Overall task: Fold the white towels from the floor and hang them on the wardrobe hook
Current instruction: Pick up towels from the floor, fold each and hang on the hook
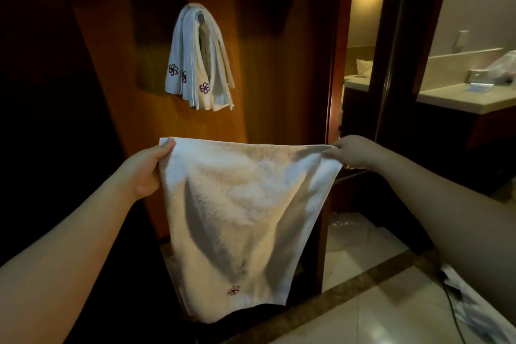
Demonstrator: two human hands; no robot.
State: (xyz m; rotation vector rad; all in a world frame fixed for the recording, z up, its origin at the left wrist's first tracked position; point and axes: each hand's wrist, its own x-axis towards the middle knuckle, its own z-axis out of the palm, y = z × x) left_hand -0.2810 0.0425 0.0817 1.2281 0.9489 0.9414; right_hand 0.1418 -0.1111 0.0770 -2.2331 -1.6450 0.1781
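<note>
A white towel [243, 220] with a small purple flower stitched near its bottom hangs spread out in front of me. My left hand [145, 170] grips its top left corner and my right hand [354, 152] pinches its top right corner. Above it, folded white towels [199, 64] with purple flowers hang over the hook [201, 17] on the wooden wardrobe panel [265, 70].
A dark door frame [391, 50] stands to the right, with a pale counter [460, 98] behind it. The tiled floor [377, 301] lies at lower right, with white cloth and a black cable [460, 313] at its right edge.
</note>
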